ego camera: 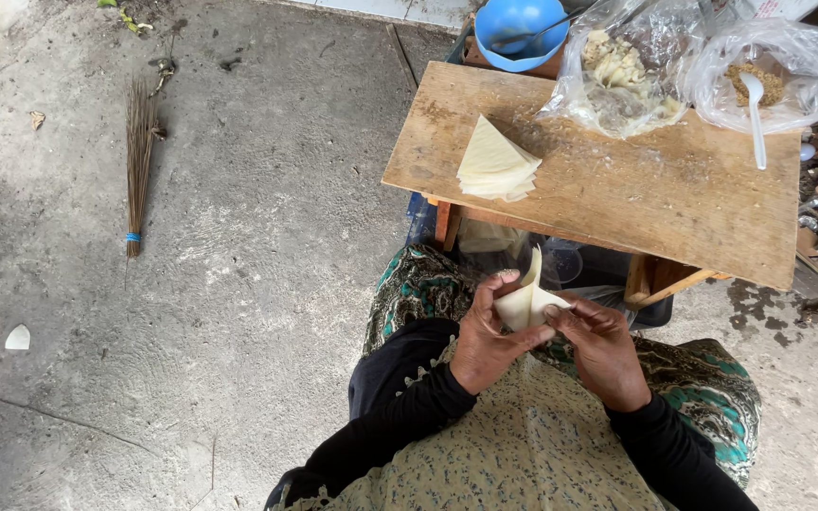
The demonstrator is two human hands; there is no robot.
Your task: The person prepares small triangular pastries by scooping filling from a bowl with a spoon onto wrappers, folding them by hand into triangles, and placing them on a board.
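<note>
Left hand (485,341) and right hand (603,350) both pinch one pale, thin folded pastry wrapper (527,303), held over the lap just below the table edge; each grip closed on it. On the low worn wooden table (617,189): stack of pale triangular wrappers (494,166), clear plastic bag of shredded filling (622,76), second bag with white plastic spoon (755,104). Blue plastic bowl (520,28) behind. Twig broom (137,170) on concrete floor.

wrapper stack (496,163) on table (674,203), bags (622,71) behind.
</note>
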